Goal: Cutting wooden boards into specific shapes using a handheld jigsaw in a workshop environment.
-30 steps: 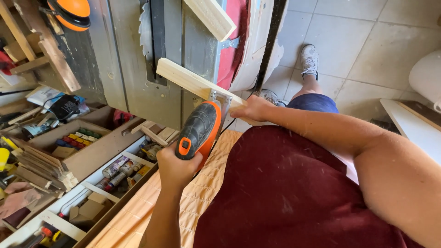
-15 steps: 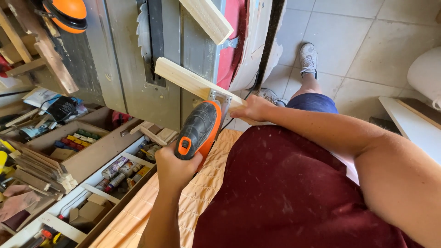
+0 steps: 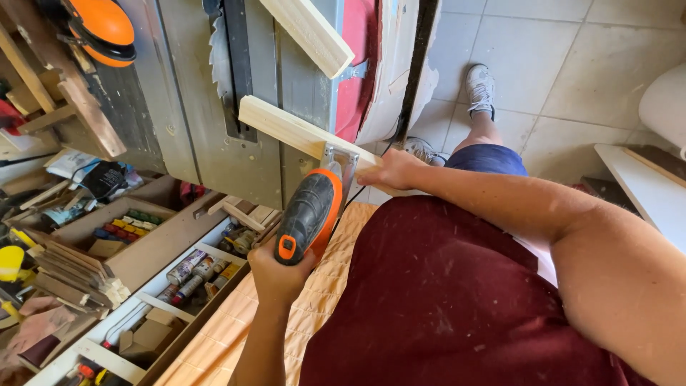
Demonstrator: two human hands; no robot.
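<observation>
Jigsaw [image 3: 309,214] blade is sitting behind the metal shoe and wood strip [image 3: 300,134], not visible. Left hand [image 3: 277,271] fingers are wrapping under the handle, out of sight. Right hand [image 3: 394,170] is covering the strip's near end. Ear defenders [image 3: 103,28] and saw blade [image 3: 218,50] are getting cropped by the top edge. Tubes in the drawer tray [image 3: 187,275] are too small to identify.

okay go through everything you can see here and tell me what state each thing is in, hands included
Left hand: closed around the jigsaw grip.
Right hand: gripping the strip's near end.
Jigsaw: held, front shoe against the strip.
Wood strip: held, far end unsupported.
Saw blade: raised out of its table slot.
Ear muffs: set aside at the table's far edge.
Drawer: open, cartridges and boxes inside.
</observation>
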